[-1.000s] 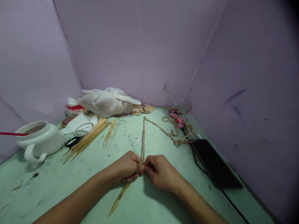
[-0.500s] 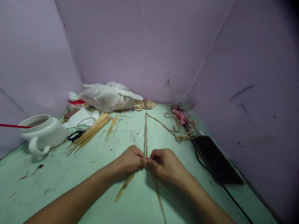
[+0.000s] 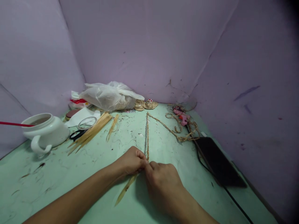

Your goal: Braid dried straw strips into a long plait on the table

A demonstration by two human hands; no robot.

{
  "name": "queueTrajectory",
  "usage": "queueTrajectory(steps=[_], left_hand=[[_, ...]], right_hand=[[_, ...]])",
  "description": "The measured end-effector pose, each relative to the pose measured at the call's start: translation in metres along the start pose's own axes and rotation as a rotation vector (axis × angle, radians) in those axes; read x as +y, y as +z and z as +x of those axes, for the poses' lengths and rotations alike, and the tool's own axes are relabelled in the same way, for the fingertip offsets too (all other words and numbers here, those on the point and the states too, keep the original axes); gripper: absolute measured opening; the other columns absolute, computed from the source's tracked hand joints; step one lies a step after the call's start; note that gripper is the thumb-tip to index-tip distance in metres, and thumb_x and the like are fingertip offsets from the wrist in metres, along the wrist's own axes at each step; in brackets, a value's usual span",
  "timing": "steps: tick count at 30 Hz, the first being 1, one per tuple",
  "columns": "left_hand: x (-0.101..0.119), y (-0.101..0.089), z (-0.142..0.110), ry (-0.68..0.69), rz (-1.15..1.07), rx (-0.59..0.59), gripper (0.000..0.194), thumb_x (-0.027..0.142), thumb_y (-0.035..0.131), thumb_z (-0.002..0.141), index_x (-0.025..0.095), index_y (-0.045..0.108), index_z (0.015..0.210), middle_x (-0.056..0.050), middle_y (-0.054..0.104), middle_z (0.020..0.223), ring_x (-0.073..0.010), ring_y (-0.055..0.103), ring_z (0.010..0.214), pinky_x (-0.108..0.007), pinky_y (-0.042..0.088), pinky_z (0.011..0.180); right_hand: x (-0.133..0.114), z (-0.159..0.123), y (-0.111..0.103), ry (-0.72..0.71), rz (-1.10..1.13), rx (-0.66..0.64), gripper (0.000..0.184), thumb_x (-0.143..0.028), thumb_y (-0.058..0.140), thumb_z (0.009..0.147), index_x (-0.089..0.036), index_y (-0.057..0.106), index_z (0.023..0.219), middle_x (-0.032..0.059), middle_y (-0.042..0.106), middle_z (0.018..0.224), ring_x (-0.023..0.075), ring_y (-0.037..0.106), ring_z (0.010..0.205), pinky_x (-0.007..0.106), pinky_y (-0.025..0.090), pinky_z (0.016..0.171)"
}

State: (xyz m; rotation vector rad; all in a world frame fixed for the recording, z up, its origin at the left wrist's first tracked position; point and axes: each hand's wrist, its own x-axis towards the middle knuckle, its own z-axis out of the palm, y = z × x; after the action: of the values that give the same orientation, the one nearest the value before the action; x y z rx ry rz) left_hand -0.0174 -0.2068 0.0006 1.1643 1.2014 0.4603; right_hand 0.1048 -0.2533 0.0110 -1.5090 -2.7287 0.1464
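A thin twisted straw cord (image 3: 147, 133) runs straight down the table to my fingers, where its near end is hidden. My left hand (image 3: 134, 160) is closed in a pinch at that end. Below it a loose flat straw strip (image 3: 126, 190) sticks out toward me. My right hand (image 3: 162, 183) is turned over with its back up, touching the left fingertips. Its fingers are curled around the cord's end, and what lies inside them is mostly covered. Further off, the cord bends at its top and slants right into a loose tangle (image 3: 182, 138).
At left stand a white pot (image 3: 48, 130) with a red stick (image 3: 16, 123), black scissors (image 3: 77, 135) and a bundle of straw strips (image 3: 93, 129). A plastic bag (image 3: 109, 96) lies at the back. On the right are a pink glue gun (image 3: 183, 118) and a dark phone-like slab (image 3: 218, 161).
My right hand has rolled over and moved slightly down and left against my left fingers. The straw strip that hung below it is now out of sight. My left hand keeps its pinch.
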Motion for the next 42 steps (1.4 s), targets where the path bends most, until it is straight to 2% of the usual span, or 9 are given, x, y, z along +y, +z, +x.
queueTrajectory(steps=[5, 9, 11, 14, 16, 18, 24, 33, 42], left_hand=[[-0.004, -0.005, 0.001, 0.049, -0.024, -0.046, 0.011, 0.014, 0.05, 0.051, 0.014, 0.044, 0.043, 0.007, 0.032, 0.034, -0.0025, 0.023, 0.033, -0.019, 0.014, 0.036], [0.0, -0.01, -0.004, 0.029, -0.054, -0.103, 0.013, 0.018, 0.052, 0.053, 0.015, 0.042, 0.045, 0.008, 0.031, 0.035, -0.0023, 0.021, 0.032, -0.02, 0.011, 0.036], [0.001, -0.012, -0.006, 0.024, -0.065, -0.121, 0.013, 0.018, 0.052, 0.054, 0.015, 0.042, 0.047, 0.008, 0.03, 0.035, -0.0022, 0.019, 0.032, -0.02, 0.01, 0.036], [0.0, -0.013, -0.006, 0.033, -0.051, -0.113, 0.009, 0.017, 0.051, 0.053, 0.015, 0.043, 0.048, 0.008, 0.03, 0.035, -0.0026, 0.019, 0.033, -0.02, 0.011, 0.036], [-0.003, -0.014, -0.004, 0.049, -0.014, -0.104, 0.007, 0.016, 0.049, 0.053, 0.015, 0.044, 0.048, 0.008, 0.03, 0.035, -0.0032, 0.02, 0.033, -0.021, 0.012, 0.036], [-0.006, -0.014, -0.001, 0.075, 0.038, -0.102, 0.006, 0.016, 0.047, 0.053, 0.016, 0.043, 0.048, 0.008, 0.03, 0.036, -0.0038, 0.021, 0.034, -0.021, 0.013, 0.037], [-0.01, -0.012, 0.0, 0.186, 0.274, -0.05, 0.01, 0.016, 0.043, 0.055, 0.015, 0.042, 0.045, 0.007, 0.026, 0.04, -0.0044, 0.02, 0.04, -0.02, 0.014, 0.04], [0.001, -0.009, -0.022, 0.057, 0.655, 0.245, 0.012, 0.022, 0.049, 0.057, 0.015, 0.051, 0.046, 0.002, 0.039, 0.041, -0.0083, 0.033, 0.041, -0.022, 0.022, 0.044], [-0.012, 0.032, -0.046, 0.245, 1.013, 0.289, 0.022, 0.016, 0.043, 0.065, 0.013, 0.061, 0.075, -0.011, 0.056, 0.062, -0.0199, 0.049, 0.057, -0.031, 0.031, 0.057]], right_hand=[[0.007, -0.004, -0.01, -0.054, 0.311, 0.031, 0.014, -0.017, 0.051, 0.068, -0.014, 0.064, 0.073, 0.0069, 0.066, 0.071, 0.014, 0.055, 0.057, 0.024, 0.027, 0.047], [0.033, 0.006, -0.012, 0.308, 0.901, 0.239, 0.024, -0.033, 0.047, 0.075, -0.014, 0.061, 0.069, 0.0042, 0.062, 0.062, 0.0123, 0.053, 0.058, 0.022, 0.035, 0.053], [0.04, 0.014, -0.008, 0.457, 1.231, 0.147, 0.022, -0.033, 0.053, 0.069, -0.013, 0.059, 0.073, 0.0049, 0.061, 0.065, 0.0113, 0.052, 0.055, 0.023, 0.038, 0.053], [0.038, 0.021, 0.0, 0.451, 1.61, -0.17, 0.021, -0.033, 0.057, 0.063, -0.012, 0.055, 0.069, 0.0013, 0.055, 0.056, 0.0093, 0.049, 0.049, 0.022, 0.038, 0.05], [0.033, 0.023, 0.006, 0.435, 1.623, -0.227, 0.02, -0.032, 0.058, 0.062, -0.013, 0.053, 0.063, -0.0038, 0.045, 0.044, 0.0058, 0.039, 0.039, 0.02, 0.032, 0.043], [0.031, 0.024, 0.011, 0.443, 1.522, -0.151, 0.018, -0.029, 0.059, 0.06, -0.012, 0.053, 0.059, -0.0061, 0.039, 0.041, 0.003, 0.03, 0.036, 0.018, 0.023, 0.039], [0.035, 0.027, 0.023, 0.467, 1.292, -0.137, 0.015, -0.023, 0.054, 0.061, -0.012, 0.052, 0.051, -0.0064, 0.036, 0.039, 0.002, 0.022, 0.036, 0.019, 0.013, 0.038], [0.027, 0.028, 0.021, 0.526, 1.326, -0.051, 0.008, -0.015, 0.051, 0.056, -0.013, 0.048, 0.048, -0.0054, 0.041, 0.039, 0.0035, 0.028, 0.039, 0.019, 0.017, 0.04], [0.016, 0.025, 0.019, 0.548, 1.484, 0.045, 0.003, -0.012, 0.048, 0.056, -0.012, 0.05, 0.053, -0.0039, 0.044, 0.045, 0.005, 0.034, 0.045, 0.019, 0.023, 0.045]])
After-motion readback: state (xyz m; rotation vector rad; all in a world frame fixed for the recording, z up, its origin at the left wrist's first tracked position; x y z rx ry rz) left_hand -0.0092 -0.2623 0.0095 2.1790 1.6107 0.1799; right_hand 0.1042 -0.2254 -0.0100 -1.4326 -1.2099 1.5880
